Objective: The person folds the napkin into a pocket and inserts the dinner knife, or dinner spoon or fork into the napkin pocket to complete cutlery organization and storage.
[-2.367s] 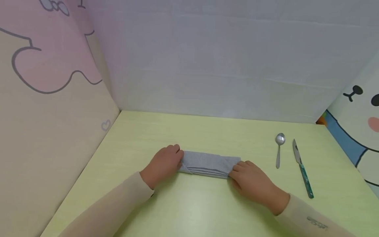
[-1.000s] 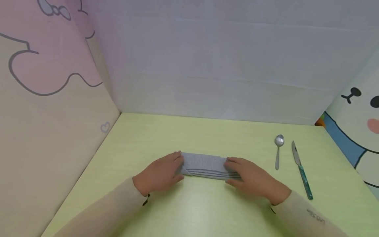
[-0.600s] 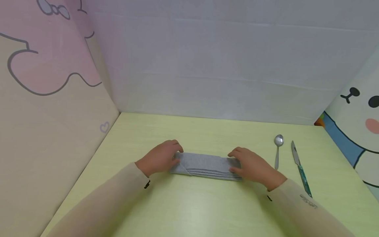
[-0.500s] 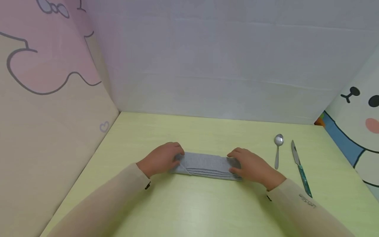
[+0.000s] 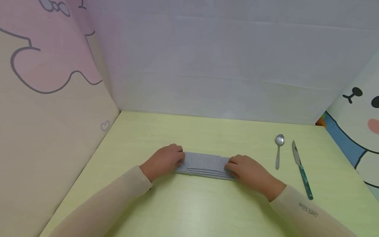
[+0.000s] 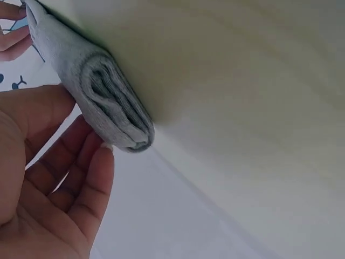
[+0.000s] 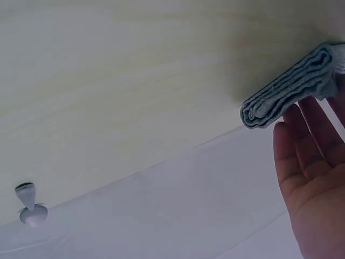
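A grey cloth, folded into a narrow flat strip [image 5: 204, 163], lies crosswise on the table, with several layered edges along its near side. My left hand [image 5: 164, 162] pinches its left end, fingers on the far side. In the left wrist view the thumb and fingertips [image 6: 102, 162] meet the rolled end of the cloth [image 6: 64, 54]. At the right end, my right hand [image 5: 251, 171] grips with bent fingers. The right wrist view shows the cloth's stacked folds [image 7: 291, 86] and the right hand's fingers against its far side; the thumb is mostly hidden there.
To the right on the pale yellow table [image 5: 189, 210] lie a metal spoon [image 5: 278, 149] and a knife with a green handle [image 5: 302, 171]. A pale wall [image 5: 222, 65] stands behind, with printed panels at the left [image 5: 59, 131] and right [image 5: 355, 131].
Both hands loosened from the cloth's ends and spread their fingers, then closed in again on the ends. The right hand has come slightly left and nearer. The cloth, spoon and knife stay in place.
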Motion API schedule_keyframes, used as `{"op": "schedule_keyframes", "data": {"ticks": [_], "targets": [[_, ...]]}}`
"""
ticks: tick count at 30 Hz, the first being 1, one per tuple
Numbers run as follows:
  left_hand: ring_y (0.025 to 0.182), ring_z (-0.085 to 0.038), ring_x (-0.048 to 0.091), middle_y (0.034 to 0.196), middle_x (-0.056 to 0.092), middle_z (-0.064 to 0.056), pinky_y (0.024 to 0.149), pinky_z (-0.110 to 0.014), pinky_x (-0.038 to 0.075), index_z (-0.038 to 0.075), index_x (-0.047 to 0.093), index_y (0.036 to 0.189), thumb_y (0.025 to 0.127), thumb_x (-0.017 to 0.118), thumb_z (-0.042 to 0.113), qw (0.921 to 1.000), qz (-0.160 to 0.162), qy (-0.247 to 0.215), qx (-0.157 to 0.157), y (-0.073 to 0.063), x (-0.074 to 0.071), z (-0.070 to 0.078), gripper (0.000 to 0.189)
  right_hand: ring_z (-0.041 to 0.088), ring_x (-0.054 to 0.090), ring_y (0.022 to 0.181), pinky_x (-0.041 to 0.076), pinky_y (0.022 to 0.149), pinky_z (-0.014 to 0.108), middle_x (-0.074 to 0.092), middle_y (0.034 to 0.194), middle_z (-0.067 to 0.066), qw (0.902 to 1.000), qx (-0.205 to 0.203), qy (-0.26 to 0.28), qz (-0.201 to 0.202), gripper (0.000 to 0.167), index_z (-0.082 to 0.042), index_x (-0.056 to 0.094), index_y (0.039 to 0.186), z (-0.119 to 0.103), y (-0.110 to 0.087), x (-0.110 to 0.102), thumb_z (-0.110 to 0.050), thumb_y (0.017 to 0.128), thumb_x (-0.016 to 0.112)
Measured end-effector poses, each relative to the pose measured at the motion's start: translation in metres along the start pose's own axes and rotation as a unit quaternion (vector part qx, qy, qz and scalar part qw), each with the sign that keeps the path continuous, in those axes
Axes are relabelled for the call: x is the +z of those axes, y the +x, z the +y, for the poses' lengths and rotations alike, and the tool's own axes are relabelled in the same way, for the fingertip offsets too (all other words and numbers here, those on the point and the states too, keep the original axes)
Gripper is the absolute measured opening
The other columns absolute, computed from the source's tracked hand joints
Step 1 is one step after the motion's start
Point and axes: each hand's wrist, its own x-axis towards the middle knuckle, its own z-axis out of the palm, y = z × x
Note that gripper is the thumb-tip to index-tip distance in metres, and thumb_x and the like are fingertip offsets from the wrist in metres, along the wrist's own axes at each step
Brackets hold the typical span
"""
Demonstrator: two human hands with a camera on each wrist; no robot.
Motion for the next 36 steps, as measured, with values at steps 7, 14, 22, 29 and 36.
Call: {"op": "schedule_keyframes", "data": {"ticks": [7, 14, 22, 29, 36], "targets": [[0.076, -0.018, 0.058, 0.085, 0.061, 0.001, 0.065, -0.029, 0.049, 0.014, 0.068, 0.087, 0.087, 0.075, -0.004, 0.9979, -0.017, 0.063, 0.003, -0.013, 0.000, 0.016, 0.019, 0.026, 0.064, 0.106, 0.055, 0.088, 0.039, 0.064, 0.117, 0.009, 0.9973, -0.030, -0.061, -0.028, 0.029, -0.001, 0.071, 0.117, -0.014, -0.012, -0.002, 0.003, 0.089, 0.075], [0.106, -0.023, 0.067, 0.104, 0.068, -0.005, 0.086, -0.034, 0.057, 0.008, 0.071, 0.098, 0.093, 0.072, 0.000, 0.9959, -0.027, 0.083, 0.024, -0.028, 0.000, 0.029, 0.010, 0.033, 0.064, 0.115, 0.054, 0.094, 0.045, 0.065, 0.127, 0.016, 0.9948, -0.007, -0.072, -0.072, 0.035, 0.004, 0.066, 0.129, -0.027, -0.019, -0.006, -0.001, 0.095, 0.071], [0.081, -0.020, 0.055, 0.084, 0.064, -0.003, 0.071, -0.029, 0.049, 0.011, 0.068, 0.088, 0.086, 0.079, 0.001, 0.9805, 0.020, 0.193, 0.030, -0.020, 0.013, 0.042, 0.014, 0.025, 0.058, 0.090, 0.054, 0.079, 0.039, 0.064, 0.101, 0.011, 0.9919, -0.016, -0.123, -0.027, 0.027, 0.002, 0.066, 0.111, -0.034, -0.012, 0.000, 0.004, 0.086, 0.077], [0.069, -0.020, 0.054, 0.074, 0.059, -0.002, 0.060, -0.030, 0.049, 0.011, 0.067, 0.083, 0.086, 0.077, 0.002, 0.9758, 0.022, 0.217, 0.002, -0.009, 0.019, 0.049, 0.013, 0.025, 0.055, 0.081, 0.053, 0.068, 0.037, 0.062, 0.093, 0.010, 0.9912, 0.012, -0.130, -0.022, 0.024, 0.002, 0.064, 0.103, -0.040, -0.006, 0.006, 0.006, 0.083, 0.077], [0.069, -0.019, 0.053, 0.078, 0.059, -0.002, 0.060, -0.027, 0.048, 0.011, 0.068, 0.087, 0.086, 0.079, 0.005, 0.9728, -0.001, 0.229, 0.033, -0.011, 0.015, 0.040, 0.013, 0.027, 0.057, 0.085, 0.055, 0.073, 0.039, 0.062, 0.096, 0.011, 0.9942, 0.023, -0.101, -0.029, 0.022, 0.002, 0.065, 0.104, -0.037, -0.006, 0.008, 0.008, 0.085, 0.075]]}}
